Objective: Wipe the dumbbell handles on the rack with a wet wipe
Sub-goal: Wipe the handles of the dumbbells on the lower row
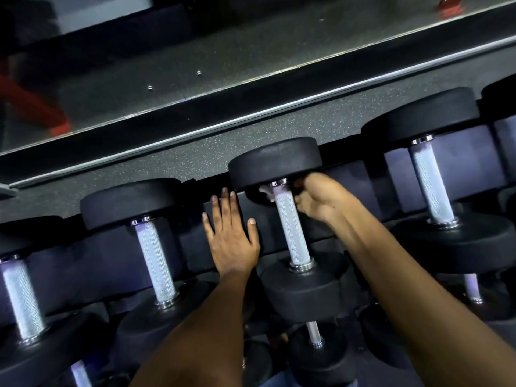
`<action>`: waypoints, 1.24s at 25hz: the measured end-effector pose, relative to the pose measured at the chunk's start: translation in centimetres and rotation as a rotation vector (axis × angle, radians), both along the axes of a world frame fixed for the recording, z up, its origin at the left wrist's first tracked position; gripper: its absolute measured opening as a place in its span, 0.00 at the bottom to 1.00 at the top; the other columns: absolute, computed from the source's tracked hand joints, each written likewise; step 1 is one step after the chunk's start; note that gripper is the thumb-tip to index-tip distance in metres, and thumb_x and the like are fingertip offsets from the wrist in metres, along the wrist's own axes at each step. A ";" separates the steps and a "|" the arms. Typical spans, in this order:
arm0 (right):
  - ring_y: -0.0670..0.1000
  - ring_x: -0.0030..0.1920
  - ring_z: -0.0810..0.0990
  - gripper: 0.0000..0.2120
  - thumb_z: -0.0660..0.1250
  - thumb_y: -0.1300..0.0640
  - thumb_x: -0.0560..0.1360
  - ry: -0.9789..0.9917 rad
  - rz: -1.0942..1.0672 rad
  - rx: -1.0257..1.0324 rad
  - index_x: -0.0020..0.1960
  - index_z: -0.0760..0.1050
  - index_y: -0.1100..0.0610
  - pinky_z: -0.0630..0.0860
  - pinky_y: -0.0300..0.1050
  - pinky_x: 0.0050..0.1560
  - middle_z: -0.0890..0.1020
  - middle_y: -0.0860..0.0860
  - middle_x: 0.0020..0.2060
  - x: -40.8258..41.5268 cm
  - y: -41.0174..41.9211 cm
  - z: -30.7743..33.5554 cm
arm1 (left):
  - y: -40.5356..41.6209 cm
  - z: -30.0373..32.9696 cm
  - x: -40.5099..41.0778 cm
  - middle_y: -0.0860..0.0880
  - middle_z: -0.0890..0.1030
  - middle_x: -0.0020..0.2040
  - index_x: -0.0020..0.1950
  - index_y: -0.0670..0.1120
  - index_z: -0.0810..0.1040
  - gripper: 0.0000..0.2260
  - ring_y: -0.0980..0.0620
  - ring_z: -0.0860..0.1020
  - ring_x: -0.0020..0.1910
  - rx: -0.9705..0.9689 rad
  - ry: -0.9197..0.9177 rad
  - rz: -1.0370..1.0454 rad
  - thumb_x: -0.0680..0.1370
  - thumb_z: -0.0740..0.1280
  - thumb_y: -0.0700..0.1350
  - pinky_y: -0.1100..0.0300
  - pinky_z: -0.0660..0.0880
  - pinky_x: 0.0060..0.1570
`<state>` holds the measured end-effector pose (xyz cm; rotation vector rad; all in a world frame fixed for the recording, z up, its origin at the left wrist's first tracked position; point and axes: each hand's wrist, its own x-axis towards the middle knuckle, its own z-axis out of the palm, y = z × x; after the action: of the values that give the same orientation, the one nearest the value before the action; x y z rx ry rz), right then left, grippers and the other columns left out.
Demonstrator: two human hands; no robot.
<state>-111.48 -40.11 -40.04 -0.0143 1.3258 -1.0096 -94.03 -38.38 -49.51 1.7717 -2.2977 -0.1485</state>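
Speckled grey rubber floor runs across the upper half of the view, with a mirror along the wall at 12 o'clock. Below it stands the dark rack, carrying a row of black dumbbells with knurled silver handles. The left hand lies flat on the rack's top rail, fingers straight and spread wide, pointing toward 12 o'clock, just beside the centre dumbbell at its 9 o'clock side. The right hand reaches in from 5 o'clock and curls its fingers around the top end of that dumbbell's handle, right under the upper head. A bit of white wet wipe shows at the 9 o'clock side of the handle there, pinched between the fingers and the metal; most of it is hidden. At 9 o'clock of the left hand rests another dumbbell, and at 3 o'clock of the right forearm sits a larger dumbbell. A lower tier of dumbbells shows at 6 o'clock, dim and partly covered by both forearms.
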 end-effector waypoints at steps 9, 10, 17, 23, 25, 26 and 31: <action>0.44 0.25 0.64 0.12 0.51 0.73 0.66 0.269 -0.089 -0.064 0.31 0.63 0.57 0.61 0.36 0.29 0.66 0.48 0.23 1.6 1.0 3.1 | 0.0 0.1 0.0 0.46 0.58 0.79 0.78 0.41 0.58 0.29 0.46 0.53 0.78 0.025 -0.009 0.006 0.78 0.53 0.52 0.46 0.45 0.75; 0.43 0.28 0.65 0.10 0.54 0.72 0.65 0.320 -0.047 -0.106 0.36 0.65 0.57 0.62 0.34 0.27 0.68 0.48 0.26 2.5 1.2 3.7 | -0.1 0.1 0.0 0.46 0.58 0.79 0.78 0.42 0.58 0.29 0.46 0.52 0.78 0.028 -0.012 0.009 0.78 0.53 0.52 0.46 0.44 0.75; 0.44 0.34 0.70 0.10 0.59 0.72 0.69 0.379 -0.136 -0.117 0.46 0.70 0.59 0.68 0.26 0.32 0.73 0.49 0.34 4.6 0.8 3.2 | 0.0 0.2 0.1 0.46 0.58 0.79 0.77 0.41 0.59 0.29 0.45 0.54 0.78 0.038 -0.027 0.008 0.78 0.53 0.52 0.45 0.46 0.75; 0.53 0.51 0.78 0.26 0.63 0.65 0.60 0.413 -0.061 -0.029 0.59 0.70 0.64 0.76 0.42 0.49 0.79 0.56 0.49 4.9 0.0 1.2 | 0.1 0.0 0.2 0.46 0.57 0.79 0.77 0.41 0.59 0.29 0.45 0.54 0.78 0.035 -0.022 0.002 0.78 0.53 0.52 0.46 0.45 0.75; 0.54 0.42 0.77 0.13 0.63 0.74 0.64 0.229 -0.114 -0.016 0.48 0.74 0.66 0.73 0.41 0.43 0.78 0.55 0.36 2.8 0.1 1.1 | 0.0 -0.1 0.2 0.45 0.58 0.79 0.77 0.41 0.59 0.29 0.45 0.54 0.78 0.033 -0.021 0.003 0.78 0.53 0.52 0.45 0.46 0.75; 0.53 0.38 0.77 0.10 0.62 0.76 0.66 0.206 -0.137 -0.022 0.43 0.74 0.65 0.73 0.40 0.40 0.78 0.54 0.32 2.6 0.2 1.0 | 0.0 -0.1 0.2 0.45 0.58 0.79 0.77 0.41 0.59 0.29 0.45 0.54 0.78 0.034 -0.020 -0.002 0.78 0.53 0.52 0.45 0.46 0.75; 0.47 0.42 0.79 0.18 0.69 0.68 0.66 0.478 -0.109 -0.116 0.54 0.72 0.61 0.76 0.38 0.49 0.81 0.51 0.42 4.8 1.0 0.8 | 0.0 -0.2 0.1 0.45 0.57 0.79 0.78 0.40 0.57 0.29 0.45 0.53 0.78 0.009 -0.027 -0.006 0.78 0.52 0.51 0.46 0.45 0.75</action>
<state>-106.65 -39.12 -39.21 -0.2900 1.7110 -1.2225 -93.93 -38.43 -49.72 1.7817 -2.3250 -0.1376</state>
